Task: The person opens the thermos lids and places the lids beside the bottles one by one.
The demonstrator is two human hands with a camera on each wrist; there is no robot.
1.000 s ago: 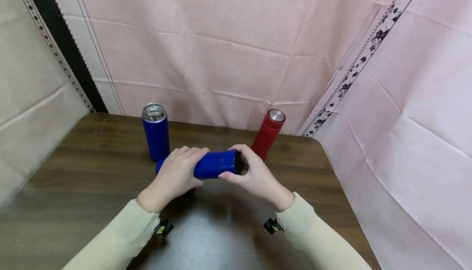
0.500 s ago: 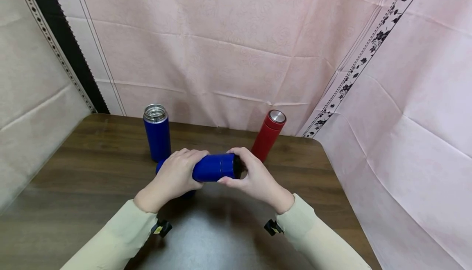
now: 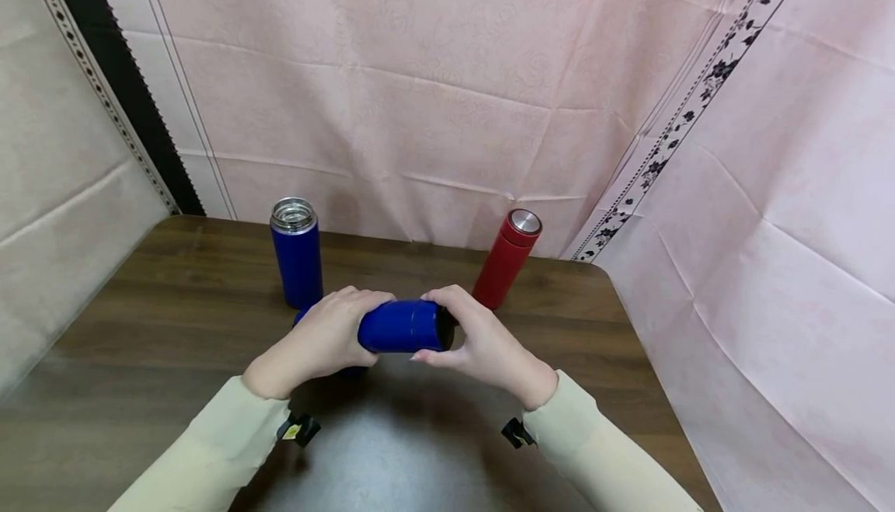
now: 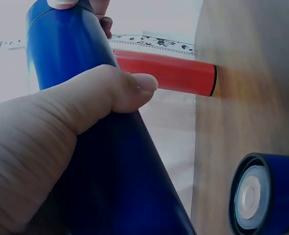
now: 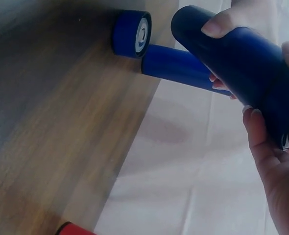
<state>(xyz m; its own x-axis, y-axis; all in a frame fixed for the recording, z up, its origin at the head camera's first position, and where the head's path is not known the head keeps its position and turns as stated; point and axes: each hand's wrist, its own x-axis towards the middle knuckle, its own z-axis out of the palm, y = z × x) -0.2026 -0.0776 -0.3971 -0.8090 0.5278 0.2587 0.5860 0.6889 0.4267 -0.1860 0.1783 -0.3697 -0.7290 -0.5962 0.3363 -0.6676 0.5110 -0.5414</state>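
Observation:
My left hand [image 3: 315, 345] grips the body of a blue thermos bottle [image 3: 395, 327], held sideways above the table. Its thumb [image 4: 103, 88] crosses the bottle in the left wrist view. With thumb and fingers, my right hand [image 3: 485, 353] holds the dark-rimmed end, past a thin seam round the bottle. A loose blue lid [image 5: 131, 34] with a pale inner seal rests on the table; in the head view my left hand mostly hides it. Behind stands a second blue thermos [image 3: 299, 267], its bare steel mouth uncovered.
A red thermos [image 3: 505, 263] with a steel-topped lid stands at the back right. The brown wooden table [image 3: 175, 294] ends at a pale pink cloth [image 3: 391, 108] behind, with more cloth on both sides.
Both hands and the held blue thermos have shifted slightly left and lower in the head view. The grips look the same, and the standing bottles have stayed put.

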